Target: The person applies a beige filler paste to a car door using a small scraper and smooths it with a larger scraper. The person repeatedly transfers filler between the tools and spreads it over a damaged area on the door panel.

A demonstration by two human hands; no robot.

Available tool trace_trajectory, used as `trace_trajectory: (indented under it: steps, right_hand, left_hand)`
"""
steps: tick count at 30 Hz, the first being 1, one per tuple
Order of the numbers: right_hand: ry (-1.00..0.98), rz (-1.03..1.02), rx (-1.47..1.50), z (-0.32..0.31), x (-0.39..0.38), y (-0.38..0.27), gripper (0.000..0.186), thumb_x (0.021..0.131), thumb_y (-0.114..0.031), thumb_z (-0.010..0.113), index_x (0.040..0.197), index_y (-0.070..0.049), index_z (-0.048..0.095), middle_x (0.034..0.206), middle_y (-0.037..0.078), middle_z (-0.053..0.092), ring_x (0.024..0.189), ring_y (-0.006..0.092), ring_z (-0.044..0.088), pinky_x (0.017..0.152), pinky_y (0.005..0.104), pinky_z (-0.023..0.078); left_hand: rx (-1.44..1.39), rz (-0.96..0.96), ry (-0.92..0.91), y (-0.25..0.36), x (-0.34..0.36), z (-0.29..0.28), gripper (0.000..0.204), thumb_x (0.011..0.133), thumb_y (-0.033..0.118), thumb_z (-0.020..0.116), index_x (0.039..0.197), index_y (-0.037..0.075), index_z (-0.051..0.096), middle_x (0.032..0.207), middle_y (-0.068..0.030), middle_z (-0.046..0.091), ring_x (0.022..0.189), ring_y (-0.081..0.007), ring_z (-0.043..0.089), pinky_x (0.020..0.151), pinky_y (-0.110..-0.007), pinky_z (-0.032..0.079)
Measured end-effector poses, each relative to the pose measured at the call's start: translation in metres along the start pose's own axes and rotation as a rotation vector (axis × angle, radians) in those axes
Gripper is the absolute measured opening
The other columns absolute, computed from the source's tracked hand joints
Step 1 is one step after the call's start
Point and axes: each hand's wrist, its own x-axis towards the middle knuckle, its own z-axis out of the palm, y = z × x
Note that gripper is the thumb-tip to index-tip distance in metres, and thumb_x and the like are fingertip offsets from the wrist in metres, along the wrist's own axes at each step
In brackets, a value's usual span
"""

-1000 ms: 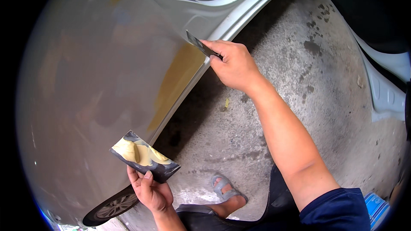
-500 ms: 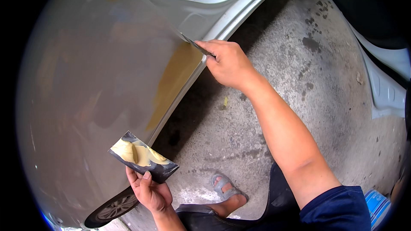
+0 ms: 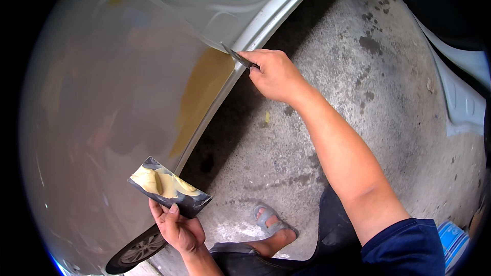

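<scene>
My left hand (image 3: 179, 226) grips a dark rectangular putty board (image 3: 192, 200) from below. Cream-yellow body filler (image 3: 147, 180) lies on it in lumps and a smeared layer. Farther off, my right hand (image 3: 275, 74) is closed on a thin dark putty knife (image 3: 239, 57), its blade pointing up and left. The knife is by the edge of the grey car panel (image 3: 123, 97), near the top of a tan strip of spread filler (image 3: 204, 92). Whether the blade touches the panel I cannot tell.
A wheel (image 3: 138, 250) shows below the panel at lower left. The white door sill (image 3: 271, 25) runs along the panel's edge. Stained concrete floor (image 3: 348, 107) lies to the right, with my sandalled foot (image 3: 271, 222) on it. A blue and white container (image 3: 452, 243) stands at lower right.
The putty knife has tilted and moved slightly right, off the panel's edge contour. The whole view has shifted a little. My left hand still holds the putty board much as before.
</scene>
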Motion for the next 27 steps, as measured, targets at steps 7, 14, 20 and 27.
trace_trajectory:
  steps: [7,14,20,27]
  right_hand:
    - [-0.045,0.11,0.124,-0.001,-0.007,0.007,0.041,0.079,0.001,0.049,0.118,-0.004,0.061,0.106,0.022,0.064,0.099,0.036,0.062,0.088,0.0373,0.05]
    - [-0.071,0.426,0.225,-0.006,-0.028,0.024,0.036,0.08,0.001,0.048,0.112,-0.003,0.063,0.097,0.02,0.066,0.089,0.0334,0.064,0.082,0.035,0.051]
    - [-0.072,0.529,0.958,-0.023,-0.08,0.029,0.028,0.088,-0.011,0.063,0.114,-0.001,0.059,0.099,0.007,0.067,0.091,0.0135,0.062,0.082,0.0286,0.049]
    - [-0.718,0.512,1.528,-0.016,-0.12,-0.036,0.047,0.082,-0.022,0.075,0.117,0.002,0.055,0.107,0.006,0.064,0.098,0.0107,0.059,0.089,0.0256,0.046]
  left_hand:
    - [0.038,-0.007,0.014,-0.002,-0.002,0.003,0.062,0.081,-0.005,0.045,0.142,-0.001,0.03,0.142,-0.0167,0.041,0.129,-0.0292,0.043,0.109,-0.046,0.034]
    - [0.036,-0.032,0.006,-0.007,-0.006,0.012,0.061,0.08,-0.005,0.046,0.139,-0.002,0.032,0.138,-0.0168,0.045,0.126,-0.0287,0.046,0.108,-0.044,0.035]
    - [-0.084,-0.233,-0.084,-0.019,-0.003,0.028,0.063,0.081,-0.002,0.046,0.143,0.004,0.031,0.136,-0.0138,0.047,0.124,-0.0272,0.049,0.105,-0.044,0.04]
    - [-0.421,-0.62,-0.07,-0.044,-0.007,0.084,0.06,0.079,-0.002,0.044,0.138,0.004,0.038,0.135,-0.0162,0.048,0.125,-0.0292,0.047,0.108,-0.045,0.036]
